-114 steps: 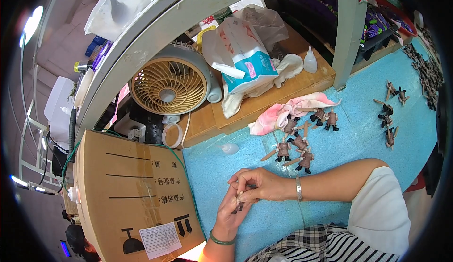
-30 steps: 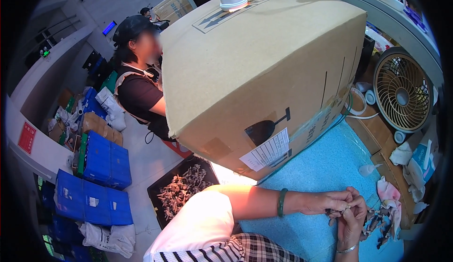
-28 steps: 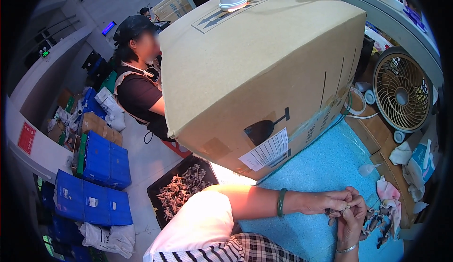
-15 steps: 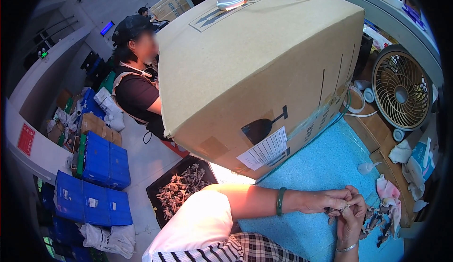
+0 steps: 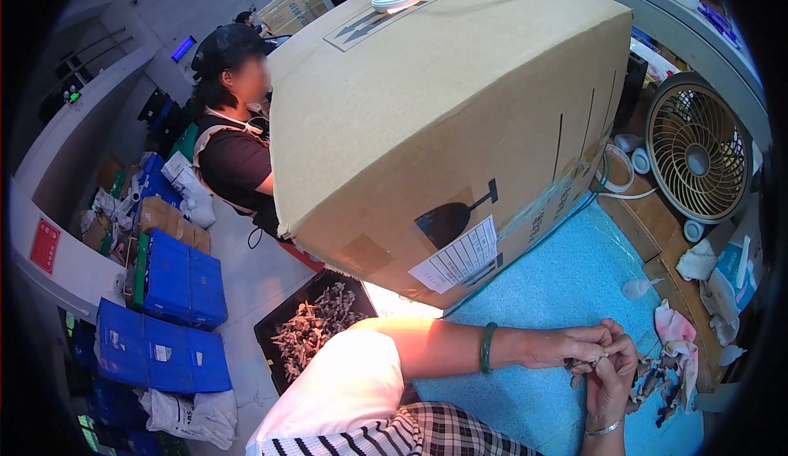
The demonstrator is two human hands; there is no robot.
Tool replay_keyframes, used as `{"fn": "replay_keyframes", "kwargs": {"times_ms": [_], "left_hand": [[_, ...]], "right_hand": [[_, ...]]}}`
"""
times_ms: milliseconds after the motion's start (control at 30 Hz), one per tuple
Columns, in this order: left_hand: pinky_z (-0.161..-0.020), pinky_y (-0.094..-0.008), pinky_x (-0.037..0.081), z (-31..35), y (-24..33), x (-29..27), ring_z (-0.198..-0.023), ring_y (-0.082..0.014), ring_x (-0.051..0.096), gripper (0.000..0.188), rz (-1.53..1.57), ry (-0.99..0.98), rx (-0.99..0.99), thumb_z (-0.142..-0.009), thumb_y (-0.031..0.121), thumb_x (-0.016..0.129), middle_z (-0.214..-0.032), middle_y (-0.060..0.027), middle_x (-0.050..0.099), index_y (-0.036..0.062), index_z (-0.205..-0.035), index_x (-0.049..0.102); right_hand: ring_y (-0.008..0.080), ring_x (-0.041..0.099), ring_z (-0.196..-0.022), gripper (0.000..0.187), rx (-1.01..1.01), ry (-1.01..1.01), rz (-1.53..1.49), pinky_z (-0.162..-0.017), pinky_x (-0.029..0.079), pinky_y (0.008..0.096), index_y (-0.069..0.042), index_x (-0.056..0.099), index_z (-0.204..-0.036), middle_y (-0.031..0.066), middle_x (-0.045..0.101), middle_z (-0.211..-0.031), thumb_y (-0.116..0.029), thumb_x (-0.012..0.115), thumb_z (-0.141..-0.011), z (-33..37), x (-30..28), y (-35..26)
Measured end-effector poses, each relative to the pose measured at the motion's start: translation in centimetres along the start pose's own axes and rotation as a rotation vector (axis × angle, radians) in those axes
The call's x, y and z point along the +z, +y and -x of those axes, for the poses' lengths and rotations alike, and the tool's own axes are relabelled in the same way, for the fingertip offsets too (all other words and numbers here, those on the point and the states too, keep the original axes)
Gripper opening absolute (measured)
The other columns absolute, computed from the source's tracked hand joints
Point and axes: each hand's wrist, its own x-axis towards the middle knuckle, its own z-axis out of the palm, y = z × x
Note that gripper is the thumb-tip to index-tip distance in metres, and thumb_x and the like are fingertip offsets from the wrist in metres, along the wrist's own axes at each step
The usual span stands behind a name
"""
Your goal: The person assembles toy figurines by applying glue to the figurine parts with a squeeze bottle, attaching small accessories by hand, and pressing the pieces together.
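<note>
I'm watching the left hand [image 5: 579, 348] and right hand [image 5: 611, 374] pinching a brownish figurine piece [image 5: 579, 366] (fingers closed tight), which a slackening grip could be dropping.

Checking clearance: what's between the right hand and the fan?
Between right hand and fan, the head view shows a translucent bottle on the blue tabletop, then the brown ledge.

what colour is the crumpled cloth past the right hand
The crumpled cloth is pink and white, shown in the head view.
</note>
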Motion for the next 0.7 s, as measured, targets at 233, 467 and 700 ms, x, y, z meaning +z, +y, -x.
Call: {"fn": "replay_keyframes", "kwargs": {"times_ms": [233,467,700], "left_hand": [[-0.064,-0.0243,0.030,-0.17,-0.08,-0.16,-0.071,-0.0089,0.035,0.026,0.008,0.001,-0.003,-0.091,0.035,0.051,-0.080,0.0018,0.037,0.0106,-0.093,0.041],[-0.064,-0.0240,0.030,-0.02,0.06,0.08,-0.071,-0.0091,0.036,0.025,0.001,0.009,-0.004,-0.092,0.033,0.050,-0.080,0.0016,0.037,0.0101,-0.093,0.041],[-0.064,-0.0238,0.030,0.01,0.17,0.06,-0.071,-0.0090,0.036,0.023,-0.006,-0.003,0.000,-0.092,0.032,0.050,-0.081,0.0016,0.037,0.0100,-0.094,0.041]], "right_hand": [[0.0191,0.053,-0.106,0.030,0.009,-0.006,0.000,-0.089,0.047,0.0308,-0.008,0.053,-0.084,0.0122,0.050,-0.122,-0.018,0.077,-0.070,-0.09,-0.05,-0.04],[0.0204,0.049,-0.109,0.031,0.006,0.016,-0.019,-0.093,0.041,0.0343,-0.008,0.056,-0.081,0.0146,0.049,-0.120,-0.019,0.080,-0.067,-0.06,0.62,-0.60],[0.0198,0.051,-0.106,0.032,0.024,0.024,-0.016,-0.092,0.042,0.0344,-0.007,0.055,-0.081,0.0148,0.049,-0.120,-0.020,0.081,-0.067,0.12,0.65,-0.56]]}}
